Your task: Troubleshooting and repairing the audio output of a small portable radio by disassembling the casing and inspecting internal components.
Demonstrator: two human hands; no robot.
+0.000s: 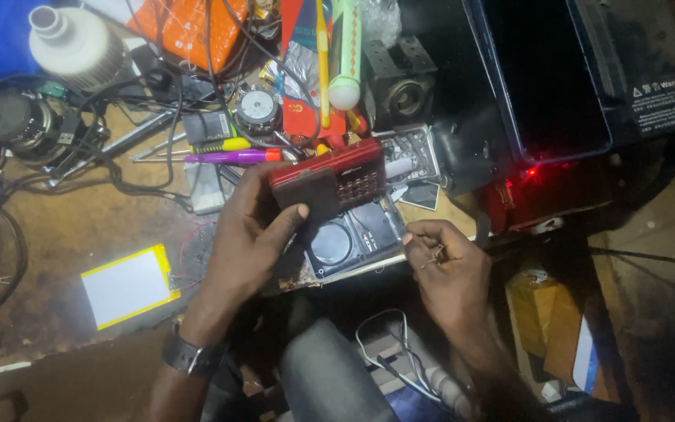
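Item: red pocket radio [328, 184] | left hand [253, 234] clamped on it, tilted up to show me its keypad | right hand [448, 270] pinching small metal part [434, 256] just right | worktop [80, 227] below.

Workbench clutter: flat battery [128, 285] with yellow edging at left; purple screwdriver [232, 156]; small round speaker [258, 110]; black speaker box [401, 87]; grey bulb [76, 43].

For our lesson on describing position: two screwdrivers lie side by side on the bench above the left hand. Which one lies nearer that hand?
The purple-handled screwdriver with the orange tip end; it lies just below the yellow-handled one, closer to the left hand.
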